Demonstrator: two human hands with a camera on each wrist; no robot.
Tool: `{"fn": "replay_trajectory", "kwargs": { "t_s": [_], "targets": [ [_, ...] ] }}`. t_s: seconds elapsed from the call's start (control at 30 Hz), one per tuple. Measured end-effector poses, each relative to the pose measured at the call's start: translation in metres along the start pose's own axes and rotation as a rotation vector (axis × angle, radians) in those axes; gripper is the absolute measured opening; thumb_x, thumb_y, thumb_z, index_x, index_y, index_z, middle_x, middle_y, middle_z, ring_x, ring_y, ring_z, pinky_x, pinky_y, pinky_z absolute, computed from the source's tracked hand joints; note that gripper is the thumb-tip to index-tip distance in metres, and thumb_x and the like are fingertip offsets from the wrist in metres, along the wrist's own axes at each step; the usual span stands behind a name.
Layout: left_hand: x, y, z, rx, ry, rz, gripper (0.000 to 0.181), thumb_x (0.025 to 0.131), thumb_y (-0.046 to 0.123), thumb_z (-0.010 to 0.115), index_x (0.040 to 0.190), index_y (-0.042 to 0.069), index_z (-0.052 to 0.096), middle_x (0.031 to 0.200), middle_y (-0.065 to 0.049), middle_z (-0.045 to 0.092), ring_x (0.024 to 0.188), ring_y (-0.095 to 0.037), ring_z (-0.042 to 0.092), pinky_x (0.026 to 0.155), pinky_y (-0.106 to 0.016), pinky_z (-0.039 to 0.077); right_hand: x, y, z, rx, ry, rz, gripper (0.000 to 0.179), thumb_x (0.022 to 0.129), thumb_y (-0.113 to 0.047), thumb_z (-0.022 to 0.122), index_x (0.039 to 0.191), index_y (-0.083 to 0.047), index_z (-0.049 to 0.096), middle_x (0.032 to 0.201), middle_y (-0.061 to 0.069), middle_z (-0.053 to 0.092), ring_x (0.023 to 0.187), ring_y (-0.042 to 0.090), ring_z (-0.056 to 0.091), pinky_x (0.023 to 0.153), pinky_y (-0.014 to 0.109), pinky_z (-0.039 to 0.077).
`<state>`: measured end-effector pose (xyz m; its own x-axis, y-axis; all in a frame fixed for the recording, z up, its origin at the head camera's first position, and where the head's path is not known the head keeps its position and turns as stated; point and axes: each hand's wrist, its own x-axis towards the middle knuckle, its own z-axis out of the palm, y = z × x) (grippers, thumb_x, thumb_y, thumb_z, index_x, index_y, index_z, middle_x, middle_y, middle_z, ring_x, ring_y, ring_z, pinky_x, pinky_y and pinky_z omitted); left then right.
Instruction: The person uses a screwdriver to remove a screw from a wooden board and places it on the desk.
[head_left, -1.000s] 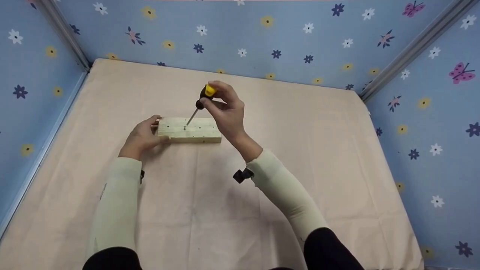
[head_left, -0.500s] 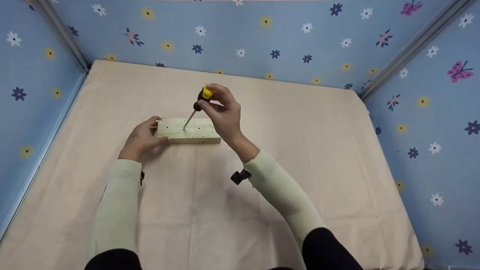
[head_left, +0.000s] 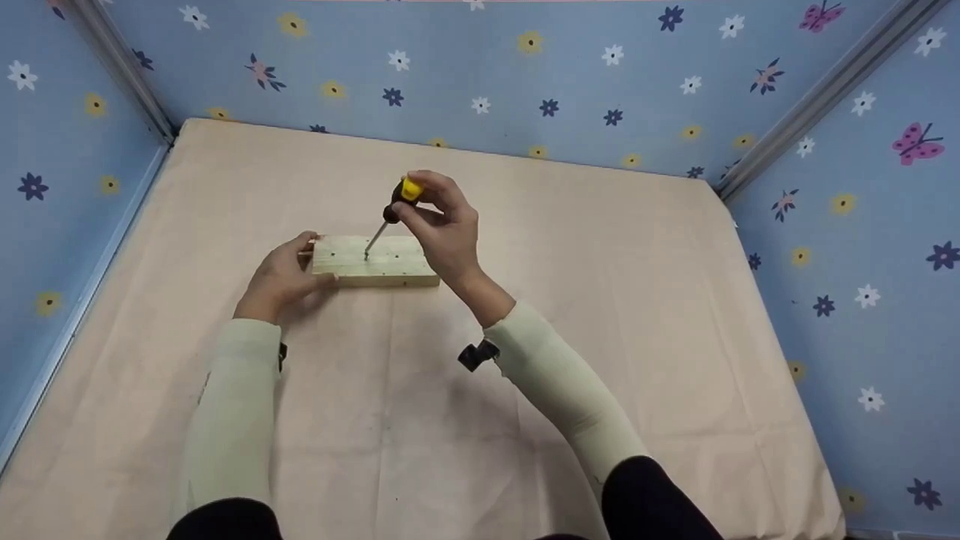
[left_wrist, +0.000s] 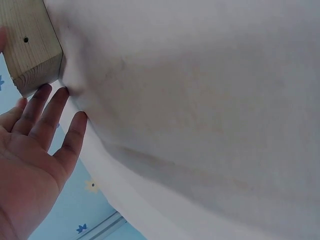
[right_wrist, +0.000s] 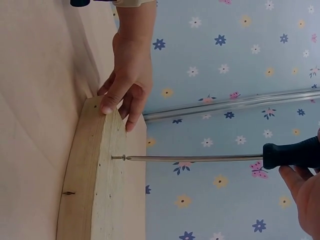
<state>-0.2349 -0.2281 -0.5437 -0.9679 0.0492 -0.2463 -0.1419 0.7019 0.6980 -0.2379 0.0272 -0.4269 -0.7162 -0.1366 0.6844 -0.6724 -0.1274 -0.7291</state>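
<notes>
A pale wooden block (head_left: 345, 262) lies on the cloth, with several small dark holes in its faces. My left hand (head_left: 279, 277) grips its left end, the thumb on the near side and the index finger on the far side; the other fingers spread by the end face in the left wrist view. A screw (right_wrist: 119, 157) sticks up out of the block's top. My right hand (head_left: 448, 229) pinches the black and yellow handle of a screwdriver (head_left: 377, 238), tilted to the right. In the right wrist view the screwdriver's tip is right at the screw head.
A beige cloth (head_left: 570, 300) with fold creases covers the table. Blue flowered panels (head_left: 510, 82) stand along the back and both sides, with metal posts (head_left: 825, 86) at the corners. A small black wrist device (head_left: 478, 355) sticks out from the right sleeve.
My right hand has come slightly down and left, bringing the screwdriver's tip from just beside the screw onto its head. The left hand and the block have stayed in place.
</notes>
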Motion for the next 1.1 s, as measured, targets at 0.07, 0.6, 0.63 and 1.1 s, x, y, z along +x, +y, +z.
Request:
{"fn": "replay_trajectory", "kwargs": {
  "t_s": [0.07, 0.6, 0.63, 1.1],
  "targets": [
    [-0.0005, 0.0001, 0.0, 0.0, 0.002, 0.004, 0.084, 0.082, 0.035, 0.073, 0.151, 0.016, 0.029, 0.147, -0.02, 0.042, 0.136, -0.038, 0.039, 0.114, -0.055, 0.027, 0.0001, -0.0001, -0.0002, -0.004, 0.0, -0.005, 0.034, 0.085, 0.003, 0.068, 0.117, 0.007, 0.056, 0.106, 0.024, 0.059, 0.089, 0.019, 0.066, 0.077, 0.039, 0.06],
    [0.0026, -0.0022, 0.0021, -0.01, -0.005, 0.019, 0.078, 0.084, 0.031, 0.07, 0.15, 0.016, 0.031, 0.149, -0.017, 0.041, 0.135, -0.038, 0.041, 0.115, -0.052, 0.029, -0.0012, 0.0012, -0.0015, -0.026, -0.008, -0.02, 0.033, 0.086, 0.001, 0.068, 0.117, 0.006, 0.057, 0.107, 0.023, 0.058, 0.089, 0.018, 0.066, 0.076, 0.037, 0.06],
    [0.0027, -0.0023, 0.0021, -0.011, -0.006, 0.017, 0.078, 0.084, 0.031, 0.07, 0.15, 0.016, 0.031, 0.149, -0.017, 0.04, 0.135, -0.038, 0.041, 0.115, -0.052, 0.029, -0.0012, 0.0013, -0.0017, -0.024, -0.006, -0.021, 0.033, 0.086, 0.002, 0.068, 0.116, 0.007, 0.057, 0.107, 0.023, 0.058, 0.089, 0.018, 0.067, 0.076, 0.037, 0.06],
    [0.0004, -0.0022, -0.0005, -0.019, -0.013, 0.017, 0.083, 0.084, 0.032, 0.069, 0.153, 0.014, 0.025, 0.15, -0.019, 0.038, 0.137, -0.039, 0.039, 0.116, -0.053, 0.027, -0.0019, 0.0016, -0.0013, -0.026, -0.011, -0.039, 0.032, 0.086, 0.002, 0.068, 0.116, 0.007, 0.057, 0.107, 0.024, 0.06, 0.089, 0.02, 0.067, 0.075, 0.037, 0.06]
  ]
}}
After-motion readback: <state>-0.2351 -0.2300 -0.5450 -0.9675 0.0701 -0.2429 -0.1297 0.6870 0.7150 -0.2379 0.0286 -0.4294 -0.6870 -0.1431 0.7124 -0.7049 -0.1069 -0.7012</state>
